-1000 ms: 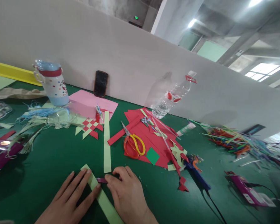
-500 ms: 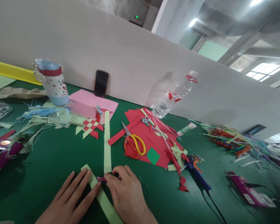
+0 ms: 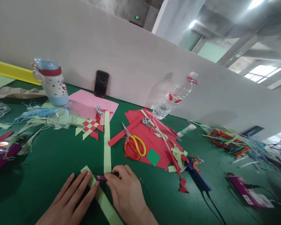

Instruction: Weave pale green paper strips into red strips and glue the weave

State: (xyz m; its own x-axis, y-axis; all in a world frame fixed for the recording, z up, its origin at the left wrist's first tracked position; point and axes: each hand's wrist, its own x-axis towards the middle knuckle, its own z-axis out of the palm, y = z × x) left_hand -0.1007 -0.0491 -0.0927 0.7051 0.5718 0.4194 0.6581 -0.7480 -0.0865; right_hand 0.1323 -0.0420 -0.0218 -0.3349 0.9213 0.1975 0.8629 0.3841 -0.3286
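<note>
My left hand (image 3: 71,197) lies flat with spread fingers, its fingertips pressing on a light green paper strip (image 3: 105,203) that runs diagonally across the table. Between thumb and curled fingers, my right hand (image 3: 128,195) pinches a small purple tool (image 3: 100,177), whose tip is at the strip's right edge. A second light green strip (image 3: 107,147) points away from my right hand. Beyond the hands are a red and green woven paper piece (image 3: 91,126) and scissors with red and yellow handles (image 3: 135,147), resting partly on red paper (image 3: 152,140).
A patterned bottle (image 3: 53,82), a phone (image 3: 101,83) and a tilted plastic bottle (image 3: 173,97) stand near the wall. A blue glue gun (image 3: 199,176) with a cable lies to the right, near a purple device (image 3: 248,190) and colourful strips (image 3: 231,142).
The purple tool has shifted slightly left and away from me along the strip's edge. Both hands keep nearly the same pose.
</note>
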